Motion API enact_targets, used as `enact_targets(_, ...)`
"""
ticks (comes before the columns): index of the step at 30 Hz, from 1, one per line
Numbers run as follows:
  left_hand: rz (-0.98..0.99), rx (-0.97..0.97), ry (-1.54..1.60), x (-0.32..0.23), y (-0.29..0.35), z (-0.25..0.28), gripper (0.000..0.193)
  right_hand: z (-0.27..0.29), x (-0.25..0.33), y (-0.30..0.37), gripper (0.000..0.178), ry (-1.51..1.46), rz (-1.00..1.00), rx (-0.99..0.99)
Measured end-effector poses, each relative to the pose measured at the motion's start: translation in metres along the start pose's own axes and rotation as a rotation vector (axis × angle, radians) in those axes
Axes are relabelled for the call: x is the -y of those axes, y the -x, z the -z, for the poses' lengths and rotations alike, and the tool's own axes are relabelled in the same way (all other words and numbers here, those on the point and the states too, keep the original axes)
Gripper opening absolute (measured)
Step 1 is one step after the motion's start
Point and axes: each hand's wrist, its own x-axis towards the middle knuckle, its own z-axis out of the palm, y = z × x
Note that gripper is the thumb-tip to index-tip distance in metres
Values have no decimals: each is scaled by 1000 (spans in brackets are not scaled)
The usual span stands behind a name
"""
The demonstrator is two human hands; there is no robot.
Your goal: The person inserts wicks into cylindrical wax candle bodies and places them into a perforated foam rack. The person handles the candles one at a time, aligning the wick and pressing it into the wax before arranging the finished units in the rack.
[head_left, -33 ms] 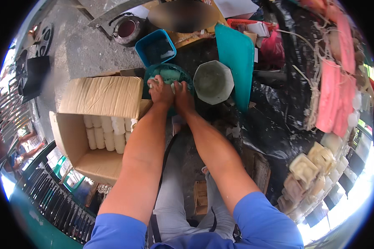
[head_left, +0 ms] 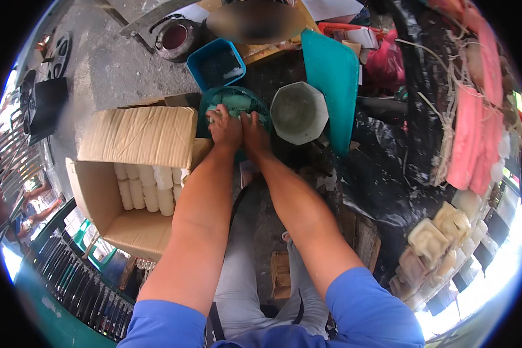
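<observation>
We see a round green basin on the ground straight ahead of the person, just past both outstretched arms, with no long axis to speak of since it is circular. Inside it lies a pale, wet-looking lump toward its left side. Both hands reach down into the basin side by side, touching each other: the left hand curls over the lump, fingers bent around it, and the right hand presses in against it from the right, so the left one lies nearer the lump. How firmly they squeeze we cannot tell.

Just right of the basin stands an empty grey octagonal tub. Behind it sits a blue square tub. To the left an open cardboard box holds rows of white rolls.
</observation>
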Motion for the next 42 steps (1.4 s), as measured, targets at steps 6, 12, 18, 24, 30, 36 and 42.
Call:
enact_targets(6,-175,23,135,-1,0,-44,37,-44,-19,21,39,-71,-202,19)
enact_targets(12,-331,241,86,-34,131,3,39,36,20,233,37,-316,-131,-438)
enact_targets(18,-1215,-298,156,-82,375,98,31,204,31,572,28,-262,-424,-379)
enact_targets(24,-1372,969,318,-251,580,257,22,359,-53,900,10,96,-1173,-951)
enact_targets(30,-1941,298,188,-482,771,266,37,393,-228,1024,93,211,-1421,-796)
enact_targets(36,-1832,-138,-101,-629,838,171,68,370,-289,1013,85,138,-1433,-873)
enact_targets(42,-1895,-524,-144,-634,824,130,74,369,-288,1012,65,167,-1389,-1022)
